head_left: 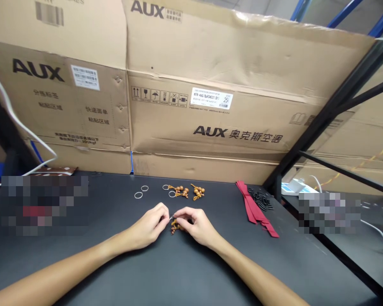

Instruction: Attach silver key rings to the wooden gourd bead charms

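Close together over the dark table, my two hands meet at a small metal key ring (171, 218), mostly covered by fingers. My left hand (155, 223) pinches its left side. My right hand (193, 223) is closed on an orange cord with wooden beads (175, 226), which hangs beneath the fingers beside the ring. Whether the cord is threaded on the ring cannot be made out. Just beyond the hands lie two beaded cords (181, 191) with key rings attached, and loose beaded cords (198, 192) to their right. Two bare key rings (138, 195) lie farther left.
Red ribbon strips (253, 208) and a heap of black pieces (261, 199) lie at the right, near a black metal post (277, 187). Cardboard boxes (207, 148) wall off the back. A white cable (35, 138) hangs at the left. Blurred patches cover both sides.
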`<state>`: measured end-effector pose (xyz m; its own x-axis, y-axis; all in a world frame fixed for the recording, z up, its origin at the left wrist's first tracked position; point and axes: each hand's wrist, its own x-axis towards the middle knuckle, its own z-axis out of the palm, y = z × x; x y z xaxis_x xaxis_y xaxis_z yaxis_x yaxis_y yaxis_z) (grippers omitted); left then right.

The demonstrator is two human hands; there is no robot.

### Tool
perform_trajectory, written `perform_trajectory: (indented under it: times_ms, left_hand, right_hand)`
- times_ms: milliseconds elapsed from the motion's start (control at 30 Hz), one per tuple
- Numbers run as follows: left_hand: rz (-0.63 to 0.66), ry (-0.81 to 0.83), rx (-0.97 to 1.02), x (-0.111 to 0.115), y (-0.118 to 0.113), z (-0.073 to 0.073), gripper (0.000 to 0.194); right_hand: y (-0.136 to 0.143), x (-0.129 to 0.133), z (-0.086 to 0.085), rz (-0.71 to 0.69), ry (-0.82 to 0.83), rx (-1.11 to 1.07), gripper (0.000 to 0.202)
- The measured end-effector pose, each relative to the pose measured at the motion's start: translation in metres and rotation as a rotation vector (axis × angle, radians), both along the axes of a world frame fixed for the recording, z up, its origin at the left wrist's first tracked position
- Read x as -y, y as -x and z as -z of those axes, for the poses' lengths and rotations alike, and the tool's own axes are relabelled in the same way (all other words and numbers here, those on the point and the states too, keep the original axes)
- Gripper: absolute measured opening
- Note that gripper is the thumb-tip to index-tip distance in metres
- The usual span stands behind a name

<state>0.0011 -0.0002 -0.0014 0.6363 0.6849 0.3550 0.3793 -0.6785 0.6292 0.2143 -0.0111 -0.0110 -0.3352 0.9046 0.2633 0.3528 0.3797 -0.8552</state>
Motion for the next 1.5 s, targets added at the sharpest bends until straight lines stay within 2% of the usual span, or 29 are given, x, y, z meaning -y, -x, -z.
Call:
perform_trajectory:
  times_ms: [200,333,400,467,700,900,1100,1500]
  left_hand:
    - [-0.001,0.010,-0.001,0.000,0.000,0.000,0.019]
    - [-0.008,0.003,0.008,0.000,0.000,0.000,0.018]
    - [-0.011,-0.003,0.007,0.000,0.001,0.001,0.019]
    - [-0.012,-0.007,0.003,0.000,0.001,0.001,0.018]
    - [-0.001,-0.008,-0.009,0.000,0.001,0.001,0.018]
    - [0.014,0.000,-0.016,-0.003,0.002,0.004,0.018]
    - [0.022,0.010,-0.045,-0.001,0.002,0.001,0.017]
    - [0.037,0.028,-0.027,0.001,0.002,-0.001,0.017]
  right_hand:
    - [-0.006,0.003,-0.005,0.078,-0.193,0.179,0.011]
    - [-0.009,0.008,-0.009,0.025,-0.269,0.338,0.014]
    - [-0.010,0.009,-0.008,0.009,-0.281,0.382,0.008]
    - [-0.010,0.009,-0.007,-0.007,-0.280,0.402,0.002]
    - [-0.006,0.010,-0.008,-0.099,-0.367,0.400,0.009]
    - [-0.005,0.011,-0.009,-0.184,-0.317,0.276,0.012]
    - [-0.005,0.011,-0.005,-0.143,-0.213,0.213,0.009]
    - [-0.003,0.009,0.001,-0.083,-0.185,0.197,0.009]
